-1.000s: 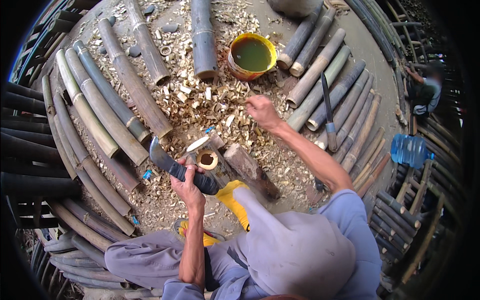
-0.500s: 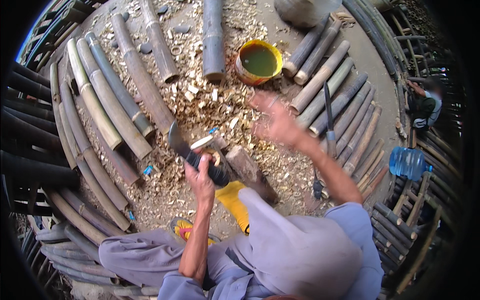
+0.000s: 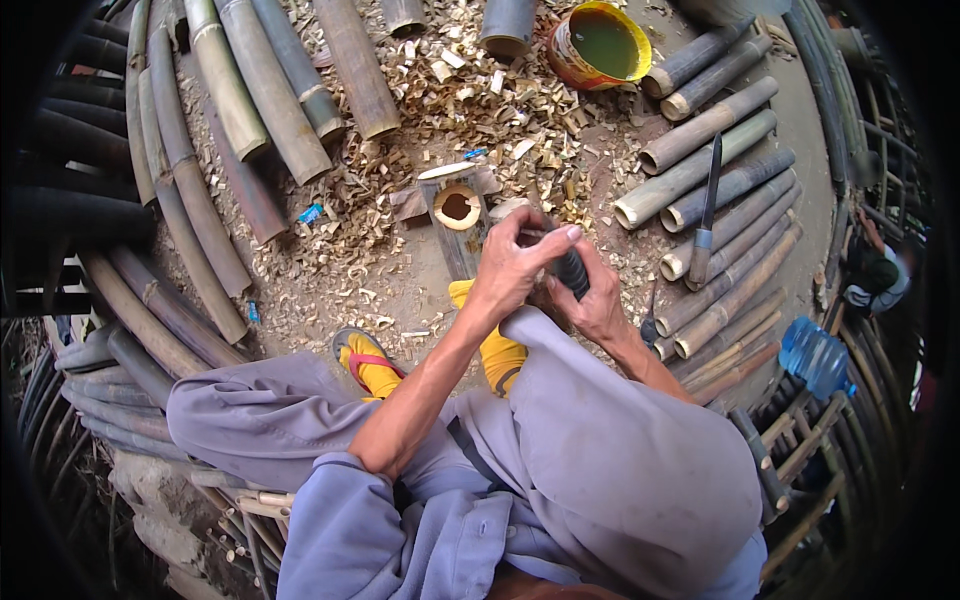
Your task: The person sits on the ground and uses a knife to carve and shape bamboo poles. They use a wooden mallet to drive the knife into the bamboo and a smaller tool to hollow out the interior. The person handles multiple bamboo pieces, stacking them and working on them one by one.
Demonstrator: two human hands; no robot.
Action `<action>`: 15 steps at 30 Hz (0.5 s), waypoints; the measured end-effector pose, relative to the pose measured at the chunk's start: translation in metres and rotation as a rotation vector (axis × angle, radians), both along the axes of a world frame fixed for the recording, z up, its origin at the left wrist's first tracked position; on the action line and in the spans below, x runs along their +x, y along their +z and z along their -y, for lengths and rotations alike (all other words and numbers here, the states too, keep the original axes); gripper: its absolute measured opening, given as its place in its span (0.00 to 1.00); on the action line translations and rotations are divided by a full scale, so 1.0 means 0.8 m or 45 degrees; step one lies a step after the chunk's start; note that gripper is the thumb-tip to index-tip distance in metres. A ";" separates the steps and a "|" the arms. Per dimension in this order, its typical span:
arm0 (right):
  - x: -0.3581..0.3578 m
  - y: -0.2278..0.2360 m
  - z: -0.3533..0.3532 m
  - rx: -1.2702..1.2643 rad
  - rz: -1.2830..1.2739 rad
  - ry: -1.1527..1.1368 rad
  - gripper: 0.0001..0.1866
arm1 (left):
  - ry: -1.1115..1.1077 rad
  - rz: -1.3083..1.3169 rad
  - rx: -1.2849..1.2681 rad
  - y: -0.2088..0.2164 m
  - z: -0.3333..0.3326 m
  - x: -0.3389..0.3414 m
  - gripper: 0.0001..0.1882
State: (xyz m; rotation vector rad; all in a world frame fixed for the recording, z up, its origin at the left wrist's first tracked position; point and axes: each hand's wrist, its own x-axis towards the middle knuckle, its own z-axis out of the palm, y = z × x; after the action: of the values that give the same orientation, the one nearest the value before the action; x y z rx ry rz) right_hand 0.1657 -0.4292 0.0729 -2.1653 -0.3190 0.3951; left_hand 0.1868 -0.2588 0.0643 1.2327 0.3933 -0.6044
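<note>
Together, hands (image 3: 511, 264) at black handle (image 3: 570, 272): right clamped, left unclear; bamboo ends (image 3: 312, 170) well leftward

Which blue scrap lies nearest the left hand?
The blue scrap just beyond the holed wooden block; the other two lie farther from the left hand, off to its left.

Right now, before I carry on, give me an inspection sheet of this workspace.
Surface: ground, strewn with pale chips.
Job's things: dark handle at both hands, its blade hard to make out; wooden block with a pale ring.
Clutter: yellow bucket with greenish liquid; loose knife lying across bamboo on the right.
Hands: left hand and right hand close together; each one's exact grip unclear.
Cables: nothing seen.
Surroundings: bamboo poles on both sides; blue bottle and another person at right.
</note>
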 end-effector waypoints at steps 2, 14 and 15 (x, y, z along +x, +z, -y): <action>-0.005 -0.013 0.011 -0.088 0.111 0.192 0.28 | 0.199 -0.215 -0.155 -0.010 0.005 -0.012 0.24; 0.131 -0.033 0.027 -0.779 0.494 1.180 0.29 | 0.864 -0.493 -1.082 -0.116 0.036 -0.036 0.22; 0.145 -0.036 0.028 -0.757 0.566 1.216 0.28 | 0.917 -0.472 -1.127 -0.117 0.044 -0.033 0.21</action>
State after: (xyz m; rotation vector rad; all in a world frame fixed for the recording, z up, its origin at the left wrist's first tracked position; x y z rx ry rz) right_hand 0.2813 -0.4516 0.0441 -2.5327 -1.6911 0.5685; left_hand 0.1606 -0.2937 -0.0289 0.0869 0.7331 -0.3008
